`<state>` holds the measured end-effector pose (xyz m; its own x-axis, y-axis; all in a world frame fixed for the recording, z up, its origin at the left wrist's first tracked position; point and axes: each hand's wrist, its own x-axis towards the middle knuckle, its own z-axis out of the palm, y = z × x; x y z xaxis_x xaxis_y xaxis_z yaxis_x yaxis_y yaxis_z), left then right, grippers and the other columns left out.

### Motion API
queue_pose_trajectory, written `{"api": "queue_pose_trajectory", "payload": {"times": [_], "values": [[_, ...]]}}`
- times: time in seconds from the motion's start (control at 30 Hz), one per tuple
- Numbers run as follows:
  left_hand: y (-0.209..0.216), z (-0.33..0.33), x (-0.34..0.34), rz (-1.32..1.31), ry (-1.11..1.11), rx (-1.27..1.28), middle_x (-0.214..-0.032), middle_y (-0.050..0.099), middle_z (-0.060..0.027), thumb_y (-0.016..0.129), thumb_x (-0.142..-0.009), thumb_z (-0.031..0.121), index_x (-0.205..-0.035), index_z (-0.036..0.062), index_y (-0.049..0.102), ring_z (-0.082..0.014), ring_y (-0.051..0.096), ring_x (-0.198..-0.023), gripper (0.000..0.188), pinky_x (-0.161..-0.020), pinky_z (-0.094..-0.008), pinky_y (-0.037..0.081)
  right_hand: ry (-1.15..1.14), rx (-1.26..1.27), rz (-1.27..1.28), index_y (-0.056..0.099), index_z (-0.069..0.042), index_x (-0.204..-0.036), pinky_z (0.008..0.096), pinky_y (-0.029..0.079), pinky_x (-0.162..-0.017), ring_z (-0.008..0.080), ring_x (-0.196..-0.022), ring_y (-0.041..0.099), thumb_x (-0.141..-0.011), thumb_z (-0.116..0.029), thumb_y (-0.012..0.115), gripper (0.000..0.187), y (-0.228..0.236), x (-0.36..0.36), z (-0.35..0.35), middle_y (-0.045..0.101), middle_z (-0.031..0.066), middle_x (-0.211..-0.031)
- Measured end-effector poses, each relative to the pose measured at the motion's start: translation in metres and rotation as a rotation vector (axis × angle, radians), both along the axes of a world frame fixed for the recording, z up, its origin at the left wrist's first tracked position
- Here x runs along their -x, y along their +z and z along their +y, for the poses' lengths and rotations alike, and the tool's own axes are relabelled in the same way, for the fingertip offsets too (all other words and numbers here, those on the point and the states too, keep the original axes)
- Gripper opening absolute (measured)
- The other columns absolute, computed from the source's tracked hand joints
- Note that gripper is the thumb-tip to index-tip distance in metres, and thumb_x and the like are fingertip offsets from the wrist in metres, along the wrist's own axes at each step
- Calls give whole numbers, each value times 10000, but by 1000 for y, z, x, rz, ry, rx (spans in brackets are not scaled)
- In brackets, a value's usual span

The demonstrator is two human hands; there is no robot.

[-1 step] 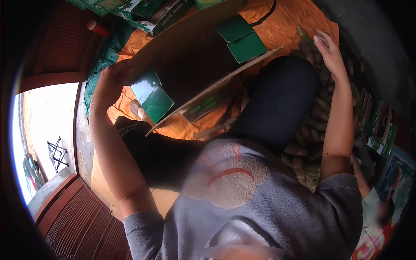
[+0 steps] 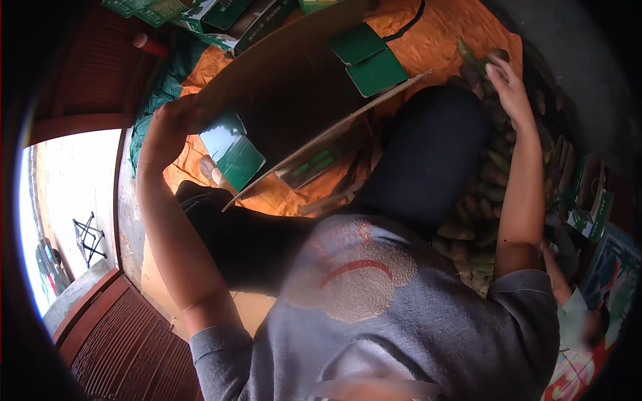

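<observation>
On the left, my left hand (image 2: 172, 120) is closed on the far-left edge of an open cardboard box (image 2: 294, 93), its fingertips partly in shadow. The box is tilted over my lap, dark inside, with green end flaps (image 2: 378, 70) folded out. My right hand (image 2: 510, 90) is stretched out at the upper right, fingers extended. Its fingertips are right by a green tapered shoot (image 2: 471, 57) and a brown rounded piece (image 2: 499, 54); contact is hard to make out. Below it lies a pile of brown-and-green tapered produce (image 2: 495, 167), resembling bamboo shoots.
An orange sheet (image 2: 455, 27) covers the ground beneath the box. Green cartons (image 2: 234, 23) stand at the far side, with another open carton (image 2: 592, 200) at the right. A red cylinder (image 2: 150, 45) lies far left. Another person (image 2: 572, 307) is at the lower right.
My right hand has shifted slightly nearer to me, and the brown rounded piece now shows beyond its fingertips. The box has moved a little to the left with my left hand.
</observation>
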<state>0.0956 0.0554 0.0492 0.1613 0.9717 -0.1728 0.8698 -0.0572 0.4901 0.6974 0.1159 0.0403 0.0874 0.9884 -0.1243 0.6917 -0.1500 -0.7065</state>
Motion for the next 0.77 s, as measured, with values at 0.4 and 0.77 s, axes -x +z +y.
{"api": "queue_pose_trajectory", "payload": {"times": [0.4,0.77], "values": [[-7,1,20,-18,45,53,-926,717,-198,614,-997,201,-1167,-12,670,-246,679,-824,278,-805,-366,504,-158,364,-78,591,-21,-1354,388,448,-1039,341,-1233,612,-976,-226,620,431,-224,-173,-196,664,194,-1293],[14,-5,-18,-385,49,59,-1401,600,-136,591,-982,78,-1448,58,538,-207,560,-1298,469,-1087,-354,430,-105,902,-54,624,-106,-1347,441,410,-1113,335,-1295,554,-969,-361,636,456,-349,-165,-349,521,186,-1475]]}}
